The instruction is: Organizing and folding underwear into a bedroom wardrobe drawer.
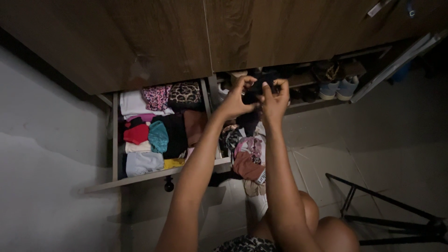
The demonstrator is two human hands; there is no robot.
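Note:
Both of my hands are raised in front of a wooden wardrobe and grip one small dark garment (255,89) between them. My left hand (234,99) pinches its left side, my right hand (275,100) its right side. Part of the cloth hangs down below the fingers. Under my hands lies a loose pile of clothes (247,156) in pink, brown and patterned fabric. To the left, an open drawer (115,140) holds folded clothes in red, teal, white, black and leopard print.
Dark wooden wardrobe doors (158,37) fill the top. A low shelf holds pale sneakers (338,87) at the right. A black metal stand (387,210) lies on the tiled floor at the lower right. A pale wall is on the left.

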